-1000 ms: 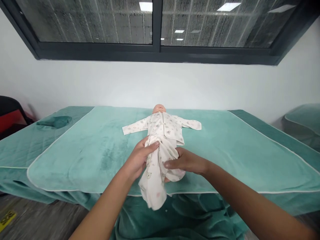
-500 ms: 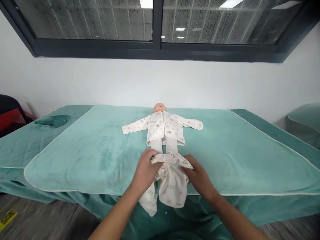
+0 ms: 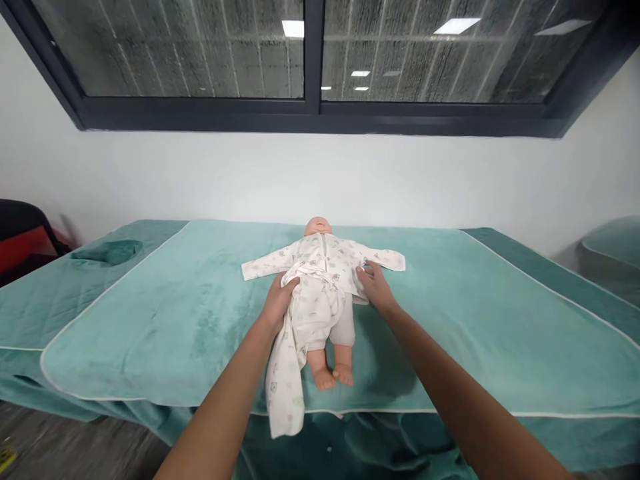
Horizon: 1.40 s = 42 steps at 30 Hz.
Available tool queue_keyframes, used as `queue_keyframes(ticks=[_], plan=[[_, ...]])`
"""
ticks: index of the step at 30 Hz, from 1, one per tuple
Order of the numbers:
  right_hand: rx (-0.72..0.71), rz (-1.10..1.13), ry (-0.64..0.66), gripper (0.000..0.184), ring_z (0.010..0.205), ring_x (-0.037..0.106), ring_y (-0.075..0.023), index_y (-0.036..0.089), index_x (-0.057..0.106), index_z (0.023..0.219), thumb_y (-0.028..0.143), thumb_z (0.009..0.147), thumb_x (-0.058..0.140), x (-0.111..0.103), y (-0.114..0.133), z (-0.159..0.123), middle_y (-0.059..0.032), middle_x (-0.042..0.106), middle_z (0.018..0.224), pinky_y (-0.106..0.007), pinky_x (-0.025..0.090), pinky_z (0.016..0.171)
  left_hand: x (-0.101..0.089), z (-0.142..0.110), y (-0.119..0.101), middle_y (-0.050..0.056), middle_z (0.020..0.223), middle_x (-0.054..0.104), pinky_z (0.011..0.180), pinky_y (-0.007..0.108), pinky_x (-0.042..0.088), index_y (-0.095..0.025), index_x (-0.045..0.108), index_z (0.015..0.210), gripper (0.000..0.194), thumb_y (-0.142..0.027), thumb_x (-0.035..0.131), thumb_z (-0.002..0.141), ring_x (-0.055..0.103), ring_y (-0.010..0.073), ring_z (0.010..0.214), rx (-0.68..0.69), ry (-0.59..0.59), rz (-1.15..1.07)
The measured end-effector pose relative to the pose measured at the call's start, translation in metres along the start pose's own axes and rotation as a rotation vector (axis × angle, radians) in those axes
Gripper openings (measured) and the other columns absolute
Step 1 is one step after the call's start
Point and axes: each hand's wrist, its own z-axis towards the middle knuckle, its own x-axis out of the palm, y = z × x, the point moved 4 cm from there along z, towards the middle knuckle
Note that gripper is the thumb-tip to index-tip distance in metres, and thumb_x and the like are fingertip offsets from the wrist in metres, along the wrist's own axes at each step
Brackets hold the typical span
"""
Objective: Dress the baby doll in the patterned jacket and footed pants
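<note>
On its back lies a baby doll [image 3: 318, 226] with bare feet [image 3: 334, 379] toward me, its face up. It wears a white patterned jacket [image 3: 337, 257] with both sleeves spread sideways, and white leg coverings [image 3: 344, 327]. White patterned trousers [image 3: 313, 307] lie bunched over its belly and one leg; a loose trouser leg [image 3: 286, 393] trails down on the left. My left hand [image 3: 279, 301] is closed on the trousers' left side near the waist. Beside the jacket's right edge, my right hand [image 3: 377, 285] has its thumb and forefinger apart, fingertips against the jacket.
A light green plush mat [image 3: 475, 320] lies on a darker green covered bed [image 3: 30, 307] against a white wall. Above is a dark-framed window [image 3: 200, 115]. A red and black object [image 3: 25, 237] stands at far left, and a green rounded item [image 3: 613, 247] at far right.
Both hands have moved up the doll, bringing the trousers from its lower legs to its belly. My right hand has let go of the waistband. The doll's feet now show.
</note>
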Motion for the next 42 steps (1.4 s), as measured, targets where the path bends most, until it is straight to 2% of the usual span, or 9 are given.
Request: queue_keyframes(ticks=[7,14,19,24,28,33,37,39,42], plan=[[-0.003,0.074,0.056,0.071,0.135,0.042,-0.0264,0.022,0.046,0.139,0.065,0.082,0.047,0.044,0.006,0.014,-0.0093,0.045,0.148,-0.042,0.031,0.113,0.011,0.026,0.0,0.008,0.112,0.07,0.083,0.031,0.05,-0.021,0.054,0.123,0.06,-0.033,0.077,0.068,0.066,0.022,0.094,-0.036,0.067,-0.055],[-0.045,0.092,0.044,0.072,0.136,0.041,-0.0241,0.021,0.044,0.141,0.065,0.084,0.044,0.043,0.013,0.054,-0.008,0.043,0.15,-0.037,0.033,0.112,0.025,0.068,-0.005,0.009,0.111,0.07,0.088,0.035,0.05,-0.02,0.057,0.121,0.064,-0.033,0.08,0.063,0.066,0.0257,0.099,0.012,0.072,-0.071],[-0.033,0.022,0.027,0.071,0.13,0.046,-0.0287,0.021,0.049,0.138,0.065,0.083,0.045,0.039,0.0,0.081,-0.0109,0.05,0.144,-0.043,0.035,0.109,0.031,0.089,0.005,0.011,0.116,0.069,0.089,0.035,0.049,-0.019,0.058,0.121,0.062,-0.032,0.079,0.064,0.064,0.0267,0.103,-0.007,0.068,-0.114],[-0.096,-0.089,0.022,0.054,0.125,0.049,-0.0304,0.022,0.062,0.124,0.055,0.087,0.043,0.03,-0.012,0.07,-0.0106,0.061,0.129,-0.048,0.031,0.109,0.02,0.069,0.005,0.008,0.113,0.069,0.095,0.034,0.045,-0.019,0.064,0.11,0.046,-0.036,0.075,0.069,0.059,0.0278,0.114,0.082,-0.048,0.024],[-0.201,-0.161,0.072,0.034,0.123,0.049,-0.0296,0.022,0.071,0.105,0.04,0.084,0.051,0.021,-0.014,0.045,-0.0112,0.061,0.127,-0.047,0.03,0.111,0.007,0.039,0.004,0.004,0.102,0.071,0.089,0.032,0.047,-0.019,0.065,0.101,0.037,-0.037,0.072,0.07,0.062,0.026,0.102,0.142,-0.224,0.094],[-0.388,-0.079,-0.037,0.031,0.119,0.051,-0.0258,0.023,0.065,0.112,0.037,0.089,0.05,0.006,0.008,-0.002,-0.0112,0.058,0.125,-0.046,0.039,0.106,0.008,0.018,0.003,0.005,0.097,0.072,0.08,0.032,0.05,-0.017,0.063,0.109,0.046,-0.038,0.074,0.07,0.066,0.0236,0.09,0.083,-0.169,-0.102],[-0.492,0.103,0.225,0.033,0.122,0.051,-0.0233,0.027,0.062,0.117,0.038,0.086,0.06,0.015,0.069,-0.025,-0.0069,0.059,0.126,-0.041,0.037,0.109,0.025,0.003,-0.031,0.007,0.096,0.072,0.079,0.033,0.052,-0.015,0.064,0.111,0.055,-0.032,0.081,0.061,0.068,0.0262,0.088,0.103,-0.101,-0.17],[-0.413,0.179,0.463,0.045,0.124,0.051,-0.0238,0.028,0.058,0.125,0.04,0.083,0.066,0.022,0.101,-0.028,-0.005,0.057,0.132,-0.04,0.039,0.107,0.041,-0.007,-0.057,0.006,0.09,0.072,0.074,0.032,0.052,-0.015,0.066,0.106,0.051,-0.031,0.082,0.06,0.068,0.0253,0.082,0.11,0.015,-0.117],[-0.236,0.19,0.762,0.048,0.108,0.062,-0.0262,0.025,0.062,0.119,0.042,0.076,0.073,0.023,0.136,-0.028,-0.0047,0.067,0.117,-0.041,0.05,0.092,0.063,-0.024,-0.093,0.005,0.085,0.072,0.068,0.031,0.052,-0.015,0.069,0.102,0.044,-0.031,0.08,0.063,0.068,0.0241,0.076,0.063,0.191,-0.001]])
